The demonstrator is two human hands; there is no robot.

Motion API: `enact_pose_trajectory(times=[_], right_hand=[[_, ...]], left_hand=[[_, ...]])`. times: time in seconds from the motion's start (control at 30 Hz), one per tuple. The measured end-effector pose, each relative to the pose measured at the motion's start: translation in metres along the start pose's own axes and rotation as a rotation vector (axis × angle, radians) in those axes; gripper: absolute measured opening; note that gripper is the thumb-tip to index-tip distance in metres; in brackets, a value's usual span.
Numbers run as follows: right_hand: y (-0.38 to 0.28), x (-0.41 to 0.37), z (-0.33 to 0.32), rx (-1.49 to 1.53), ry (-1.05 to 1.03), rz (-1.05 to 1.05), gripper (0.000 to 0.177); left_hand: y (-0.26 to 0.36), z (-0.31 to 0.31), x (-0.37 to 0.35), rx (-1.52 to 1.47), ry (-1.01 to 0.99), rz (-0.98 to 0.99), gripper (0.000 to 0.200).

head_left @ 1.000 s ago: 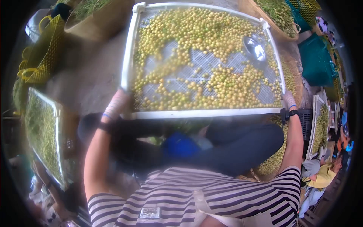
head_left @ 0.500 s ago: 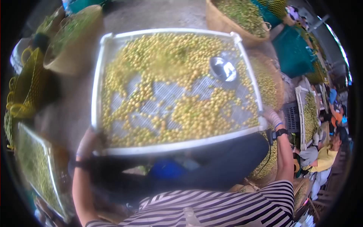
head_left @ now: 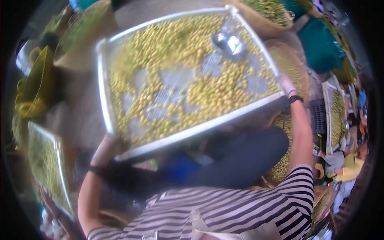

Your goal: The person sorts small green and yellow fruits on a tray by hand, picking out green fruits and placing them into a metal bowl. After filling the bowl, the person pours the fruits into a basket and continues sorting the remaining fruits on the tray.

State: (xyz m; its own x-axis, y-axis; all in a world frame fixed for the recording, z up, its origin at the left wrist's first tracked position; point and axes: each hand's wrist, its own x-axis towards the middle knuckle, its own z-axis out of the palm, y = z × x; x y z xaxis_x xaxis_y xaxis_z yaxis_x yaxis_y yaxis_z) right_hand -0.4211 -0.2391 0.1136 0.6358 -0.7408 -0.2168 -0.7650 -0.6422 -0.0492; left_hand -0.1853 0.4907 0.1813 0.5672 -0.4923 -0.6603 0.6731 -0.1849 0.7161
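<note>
A white-framed tray with a mesh bottom [head_left: 196, 129] is held up in front of me, tilted with its right side higher in view. Small round yellow-green fruits [head_left: 218, 86] cover much of it, with mesh showing through between them. On the fruits near the far right corner lies a shiny metal dish or scoop [head_left: 227, 43]; its full shape is blurred. My left hand [head_left: 107, 149], in a pale glove, grips the near left corner. Gloved too, my right hand [head_left: 286, 83] is closed on the right side near the front corner. Fingers are partly hidden by the frame.
Woven baskets [head_left: 82, 38] of green produce stand at far left and far right. A round basket [head_left: 301, 76] with fruits sits beyond my right hand. Other filled trays [head_left: 60, 160] lie at both sides, and yellow baskets [head_left: 36, 88] at left. People [head_left: 347, 166] are at far right.
The tray has tilted and moved up in view, its right side rising more than its left. Both hands have moved with it, still gripping. The fruits and metal dish have shifted along with the tray.
</note>
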Motion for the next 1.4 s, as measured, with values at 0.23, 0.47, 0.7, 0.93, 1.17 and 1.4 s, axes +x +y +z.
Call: enact_pose_trajectory(times=[0.23,0.47,0.7,0.93,1.17,1.4], right_hand=[[-0.144,0.023,-0.046,-0.041,0.366,-0.334,0.036],[-0.382,-0.163,-0.008,-0.023,0.185,-1.317,0.042],[-0.382,-0.161,0.007,-0.242,-0.001,-1.544,0.047],[-0.334,-0.167,-0.139,-0.412,0.008,-1.313,0.026],[-0.224,-0.123,-0.204,-0.231,0.185,-0.923,0.022],[-0.054,-0.102,-0.2,0.296,0.093,-0.156,0.024]], left_hand=[[-0.087,0.013,0.032,0.082,0.01,0.195,0.041],[-0.076,0.072,0.012,-0.051,0.058,0.021,0.053],[-0.029,0.048,0.0,0.247,0.318,0.428,0.071],[0.092,0.023,0.048,0.384,0.017,0.673,0.049],[0.108,0.039,0.099,0.371,-0.141,0.686,0.036],[0.093,0.054,0.083,0.758,-0.106,0.473,0.035]])
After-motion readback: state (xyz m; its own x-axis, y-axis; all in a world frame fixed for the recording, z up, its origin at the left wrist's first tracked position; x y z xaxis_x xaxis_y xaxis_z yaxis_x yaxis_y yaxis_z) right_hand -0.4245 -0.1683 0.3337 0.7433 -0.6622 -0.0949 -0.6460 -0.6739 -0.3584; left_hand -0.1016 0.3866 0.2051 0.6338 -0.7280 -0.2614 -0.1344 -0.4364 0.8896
